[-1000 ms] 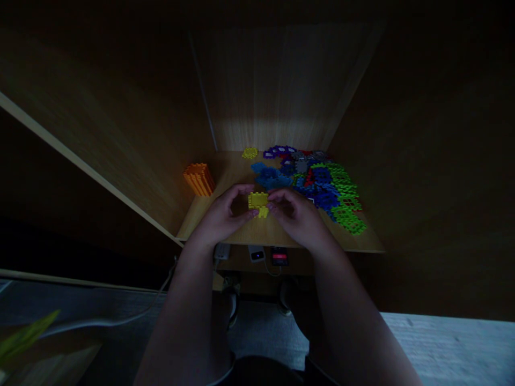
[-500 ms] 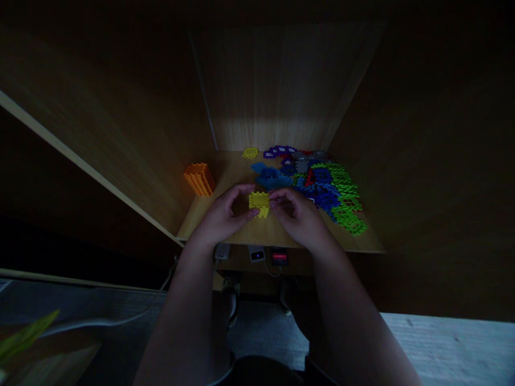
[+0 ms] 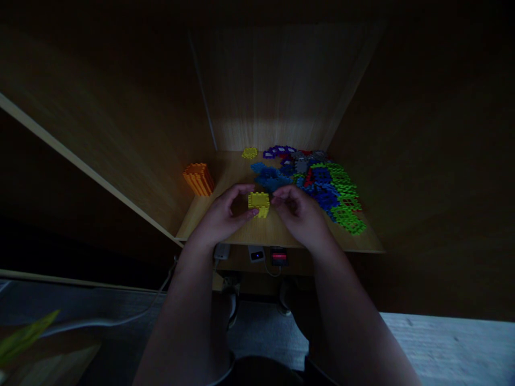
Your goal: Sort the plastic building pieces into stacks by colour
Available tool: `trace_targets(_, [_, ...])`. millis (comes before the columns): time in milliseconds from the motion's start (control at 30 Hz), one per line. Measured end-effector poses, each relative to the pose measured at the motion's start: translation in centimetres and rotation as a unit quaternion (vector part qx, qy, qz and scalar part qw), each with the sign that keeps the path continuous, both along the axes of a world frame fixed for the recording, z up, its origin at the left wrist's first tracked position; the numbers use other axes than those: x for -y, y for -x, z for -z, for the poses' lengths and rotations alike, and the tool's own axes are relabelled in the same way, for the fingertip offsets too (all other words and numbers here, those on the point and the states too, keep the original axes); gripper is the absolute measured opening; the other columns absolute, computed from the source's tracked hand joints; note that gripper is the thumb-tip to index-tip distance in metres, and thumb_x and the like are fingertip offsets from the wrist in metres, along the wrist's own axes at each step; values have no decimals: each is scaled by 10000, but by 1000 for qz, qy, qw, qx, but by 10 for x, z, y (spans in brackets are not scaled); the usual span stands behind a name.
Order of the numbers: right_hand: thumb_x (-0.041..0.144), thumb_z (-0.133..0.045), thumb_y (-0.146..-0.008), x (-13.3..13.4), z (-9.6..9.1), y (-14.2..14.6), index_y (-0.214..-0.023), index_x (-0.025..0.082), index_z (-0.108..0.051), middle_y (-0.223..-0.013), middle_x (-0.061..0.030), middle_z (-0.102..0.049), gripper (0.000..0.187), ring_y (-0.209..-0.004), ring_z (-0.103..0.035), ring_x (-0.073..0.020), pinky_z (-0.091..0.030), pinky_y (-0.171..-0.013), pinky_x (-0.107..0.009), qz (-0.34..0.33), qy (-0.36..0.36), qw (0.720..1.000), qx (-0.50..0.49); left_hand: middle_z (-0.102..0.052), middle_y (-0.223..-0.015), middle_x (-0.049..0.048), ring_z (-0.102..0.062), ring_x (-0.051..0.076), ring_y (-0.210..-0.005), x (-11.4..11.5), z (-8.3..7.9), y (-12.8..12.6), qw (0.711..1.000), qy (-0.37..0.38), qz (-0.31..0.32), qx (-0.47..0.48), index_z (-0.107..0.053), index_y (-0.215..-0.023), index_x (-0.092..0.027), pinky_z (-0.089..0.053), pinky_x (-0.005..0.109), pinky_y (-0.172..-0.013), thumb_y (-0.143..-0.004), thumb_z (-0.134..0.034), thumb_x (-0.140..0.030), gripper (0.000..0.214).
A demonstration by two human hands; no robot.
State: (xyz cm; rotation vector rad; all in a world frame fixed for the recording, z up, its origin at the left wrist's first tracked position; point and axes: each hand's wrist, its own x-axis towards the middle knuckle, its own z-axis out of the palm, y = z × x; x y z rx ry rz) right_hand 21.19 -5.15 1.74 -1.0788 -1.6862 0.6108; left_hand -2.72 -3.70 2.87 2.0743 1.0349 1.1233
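My left hand (image 3: pixel 226 215) grips a small stack of yellow interlocking tiles (image 3: pixel 258 201) with toothed edges, its thumb on the near side and its fingers behind. Just right of the stack is my right hand (image 3: pixel 298 213), fingers curved and apart, with a narrow gap to the tiles. Beyond my hands lie loose blue tiles (image 3: pixel 271 176), and a heap of dark blue tiles (image 3: pixel 326 195) spreads to the right. Green tiles (image 3: pixel 349 219) overlap along the heap's right side.
An orange tile stack (image 3: pixel 200 179) stands at the shelf's left. At the back lie a yellow tile (image 3: pixel 250 153), purple tiles (image 3: pixel 279 150) and grey tiles (image 3: pixel 301 163). Wooden panels enclose the shelf (image 3: pixel 249 234). Below sit a white device (image 3: pixel 256 253) and a red-lit device (image 3: pixel 279 256) with cables.
My right hand has drawn slightly to the right, away from the yellow tiles. My left hand stays in place, still holding them.
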Motion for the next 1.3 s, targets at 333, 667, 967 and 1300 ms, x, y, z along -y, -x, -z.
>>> trace_targets(333, [264,-654,-970,1,-1,0,-1100,281,-659,-987,-17,-797,131,-932,-771,-231,-573,-829,-371,-6,16,1000,8,-708,-1450,99,-661,270,-1366,-1,2,2,1000,-1,2,-4,-642,-1377,-242,-510,469,-1209,-943,-801,-407,491])
trace_targets(667, [253,-644,-979,2,-1,0,-1103,281,-664,-1012,-19,-801,129,-953,-770,-228,-573,-850,-373,-8,15,1000,12,-716,-1434,94,-663,270,-1361,0,1,1,1000,2,2,-1,-641,-1375,-243,-514,471,-1206,-942,-802,-393,486])
trace_targets(967, [272,-642,-985,1,0,-1,-1097,282,-666,-999,-24,-797,115,-940,-766,-234,-578,-834,-377,-7,8,1000,15,-713,-1430,91,-666,280,-1356,0,2,2,1000,3,1,-10,-633,-1402,-258,-521,488,-1202,-922,-813,-399,531])
trace_targets(1300, [261,-639,-980,1,0,0,-1095,281,-660,-999,-20,-795,119,-949,-768,-231,-579,-838,-377,-10,8,1000,12,-713,-1430,95,-670,268,-1349,0,1,1,1000,6,3,-9,-630,-1400,-240,-522,467,-1200,-937,-799,-373,511])
